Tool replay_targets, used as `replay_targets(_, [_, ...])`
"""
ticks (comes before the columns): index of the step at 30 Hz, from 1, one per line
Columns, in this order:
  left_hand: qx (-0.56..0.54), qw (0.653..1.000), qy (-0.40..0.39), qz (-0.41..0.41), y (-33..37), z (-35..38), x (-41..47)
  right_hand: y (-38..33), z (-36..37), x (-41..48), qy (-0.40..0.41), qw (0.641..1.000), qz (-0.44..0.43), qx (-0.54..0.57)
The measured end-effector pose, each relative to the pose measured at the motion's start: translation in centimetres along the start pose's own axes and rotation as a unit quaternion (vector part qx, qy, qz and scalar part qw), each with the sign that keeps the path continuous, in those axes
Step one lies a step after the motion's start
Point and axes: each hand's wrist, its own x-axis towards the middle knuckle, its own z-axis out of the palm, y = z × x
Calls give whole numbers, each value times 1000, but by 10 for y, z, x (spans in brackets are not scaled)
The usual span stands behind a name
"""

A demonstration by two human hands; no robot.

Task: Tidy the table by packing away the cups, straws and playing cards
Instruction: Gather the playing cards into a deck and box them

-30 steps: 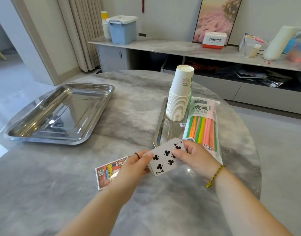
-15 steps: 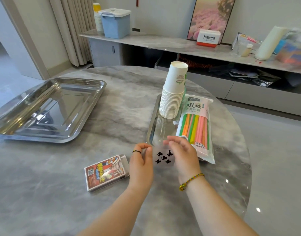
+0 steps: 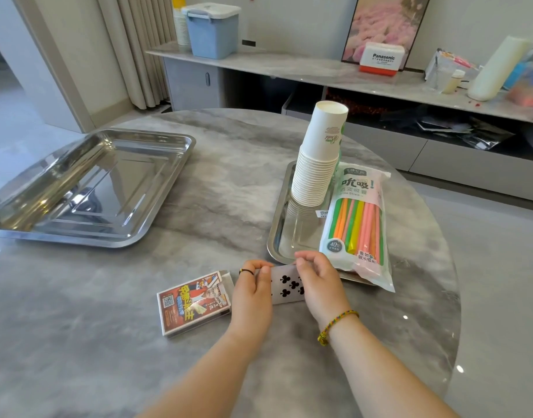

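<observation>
**Item in hand.** The cards (image 3: pixel 287 286) are sitting at lower centre of the frame, standing on the table (image 3: pixel 217 176) between the two hands. The top face is showing clubs. The left hand (image 3: pixel 251 292) is gripping the left edge with curled fingers. The right hand (image 3: pixel 318 282) is curling over the right edge and pinching it from above. Neither hand is lying flat.

**Handling, as judged.** The cards are looking light, thin and glossy, so they are likely to be slippery and to fan or spill if squeezed unevenly. Each one is likely bending easily, while the squared pack is acting as a stiff block. Taking hold across the two long edges, with a finger steadying one short end, is appearing the safest grip.

**Containers.**
- The box (image 3: pixel 194 303) is lying flat just left of the left hand, its end flap opening toward the cards. Whether anything is inside cannot be told.
- The small tray (image 3: pixel 274 233), right of centre, is holding the cup stack (image 3: pixel 319 164) standing mouth down at its far end.
- The straw pack (image 3: pixel 358 218) is lying along the tray's right side. Its near end is overhanging the rim, just beside the right hand.
- The big tray (image 3: pixel 186 140), at left of the frame, is holding none of the task's items.
</observation>
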Motion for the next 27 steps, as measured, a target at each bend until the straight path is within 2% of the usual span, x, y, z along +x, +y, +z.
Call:
replay_targets(3, [-48, 997, 4, -64, 9, -7, 4, -10, -11, -1, -100, 991, -35, -86])
replay_targets(6, [-86, 990, 11, -107, 22, -13, 3, -21, -18, -6, -153, 983, -34, -91])
replay_targets(12, [-148, 969, -32, -193, 31, -24, 0, -31, -12, -14, -165, 982, -33, -87])
replay_targets(16, [-148, 972, -35, -177, 34, -31, 1, -30, -9, -14, -142, 986, -32, -86])
replay_targets(18, [-88, 988, -35, -119, 31, -41, 4, -30, -12, -11, -120, 991, -19, -61])
replay_targets(20, [-2, 999, -35, -24, 26, -58, 7, -30, -15, -8, -99, 994, -7, -40])
replay_targets(22, [109, 991, -39, 63, 21, -76, 9, -29, -17, -6, -86, 996, 5, -30])
replay_targets(24, [260, 954, -80, 129, 17, -92, 12, -27, -15, -5, -81, 996, 13, -32])
replay_targets(27, [482, 846, -176, 143, 7, -108, 18, -25, -11, -6, -85, 995, 21, -39])
